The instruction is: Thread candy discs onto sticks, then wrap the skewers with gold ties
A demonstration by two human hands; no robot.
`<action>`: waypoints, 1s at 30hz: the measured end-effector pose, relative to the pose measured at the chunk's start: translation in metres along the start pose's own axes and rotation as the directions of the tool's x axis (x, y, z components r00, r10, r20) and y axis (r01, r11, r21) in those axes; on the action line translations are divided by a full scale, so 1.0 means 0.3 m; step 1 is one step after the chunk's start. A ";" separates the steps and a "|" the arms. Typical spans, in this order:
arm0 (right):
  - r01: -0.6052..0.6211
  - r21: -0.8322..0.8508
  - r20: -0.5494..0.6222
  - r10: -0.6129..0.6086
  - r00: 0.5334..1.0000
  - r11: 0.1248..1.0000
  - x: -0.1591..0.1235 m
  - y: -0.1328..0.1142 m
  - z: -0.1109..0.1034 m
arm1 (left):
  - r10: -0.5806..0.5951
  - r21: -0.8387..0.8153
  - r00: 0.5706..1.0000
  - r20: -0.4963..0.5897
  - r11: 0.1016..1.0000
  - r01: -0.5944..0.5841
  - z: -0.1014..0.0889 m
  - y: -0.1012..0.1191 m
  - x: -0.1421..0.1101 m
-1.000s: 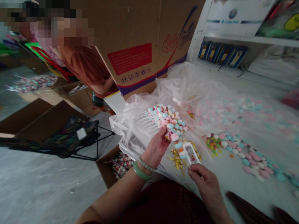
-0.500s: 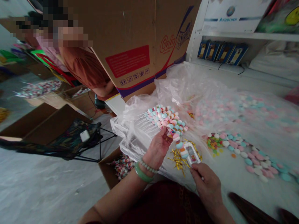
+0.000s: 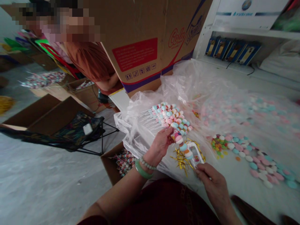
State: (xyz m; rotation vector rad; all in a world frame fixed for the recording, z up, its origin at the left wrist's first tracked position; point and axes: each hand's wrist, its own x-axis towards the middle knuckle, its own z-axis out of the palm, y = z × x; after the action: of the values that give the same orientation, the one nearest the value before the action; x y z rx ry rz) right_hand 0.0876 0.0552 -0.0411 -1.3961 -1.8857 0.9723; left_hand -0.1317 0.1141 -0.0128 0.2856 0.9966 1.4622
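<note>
My left hand, with a beaded bracelet and a green bangle at the wrist, pinches the upper end of a marshmallow skewer. Pink, blue, white and orange sweets run along it, slanting down to the right. Near its lower end my right hand has thumb and fingers pressed together; the thin stick is hardly visible there. Beneath the skewer lie gold twist ties and a white-framed item. Just beyond my left hand, finished marshmallow skewers rest in rows on clear plastic, sticks pointing left.
Loose marshmallows and small gummy sweets spread across the white table at right. A big cardboard box stands behind. Below the left edge sits a box of skewers. A folding chair and a person are at left.
The whole view has shifted slightly, so things appear farther right. Both hands stay at the same skewer, which has turned a little, showing more of a pink piece by the left fingers.
</note>
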 end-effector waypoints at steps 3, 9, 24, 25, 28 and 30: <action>-0.159 0.155 0.078 0.149 0.986 0.975 0.012 0.011 -0.015 | -0.063 0.042 0.993 0.099 0.997 0.059 -0.011 0.015 -0.015; -0.239 0.229 0.119 0.217 0.969 0.944 0.012 0.014 -0.008 | -0.079 0.018 0.997 0.024 0.997 0.079 -0.043 0.008 -0.002; -0.171 0.178 0.064 0.162 0.985 0.969 0.012 0.013 -0.009 | -0.036 0.162 0.998 0.055 0.986 0.027 -0.043 -0.019 -0.005; -0.196 0.188 0.075 0.185 0.980 0.962 0.011 0.011 -0.008 | -0.037 0.152 0.997 0.062 0.988 0.027 -0.042 -0.022 -0.008; -0.279 0.226 0.146 0.251 0.957 0.933 0.009 0.007 -0.004 | -0.035 0.146 0.996 0.082 0.989 0.022 -0.039 -0.029 -0.018; -0.322 0.250 0.206 0.275 0.939 0.913 0.010 0.007 0.001 | -0.049 0.161 0.995 0.085 0.986 0.035 -0.038 -0.036 -0.023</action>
State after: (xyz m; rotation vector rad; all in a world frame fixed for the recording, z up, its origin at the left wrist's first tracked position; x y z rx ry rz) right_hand 0.0877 0.0583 -0.0430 -1.4928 -1.5913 1.4872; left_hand -0.1310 0.1017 -0.0246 0.4393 1.0425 1.3229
